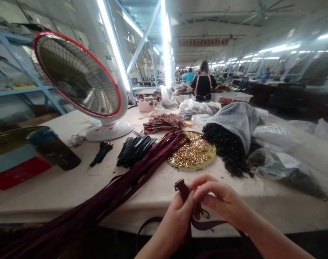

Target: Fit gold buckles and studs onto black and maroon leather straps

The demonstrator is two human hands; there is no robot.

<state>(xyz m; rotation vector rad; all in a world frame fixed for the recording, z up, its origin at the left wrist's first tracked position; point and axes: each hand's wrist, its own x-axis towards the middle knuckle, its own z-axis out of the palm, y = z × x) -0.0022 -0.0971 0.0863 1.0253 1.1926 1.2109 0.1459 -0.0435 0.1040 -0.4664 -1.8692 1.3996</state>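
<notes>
At the bottom centre of the frame the two hands meet just over the near edge of the surface (58,183). The left hand (177,216) rises from below with its fingers curled shut around a dark red strap (185,194), thumb pressed to the front. The right hand (220,201) comes in from the lower right, palm down, fingertips pinching the same strap beside the left thumb. The strap is flat woven webbing; its upper end stands above the fingers and carries a small dark metal buckle (178,185), and a wire ring (205,214) hangs under the right hand. The rest loops down out of view below the surface edge.

Just left of the hands a long bundle of dark red straps (131,172) runs diagonally from the lower left corner towards the centre. Its far end lies on a round gold tray (207,160) heaped with shiny gold buckles (192,151). Left of that lies a sheaf of flat black strips (135,147), and right of it a heap of small black parts (226,147) spills from a clear plastic bag (234,120); dark marks on the bag are too blurred to read.

In the left of the frame a dark bottle (54,147) lies on its side, with a round white fan (77,75) with a red rim and wire grille behind it. Farther back lies a pile of brown straps (164,123). At upper centre a person (203,86) in a black top stands, and a red banner (203,42) hangs above, its writing illegible.
</notes>
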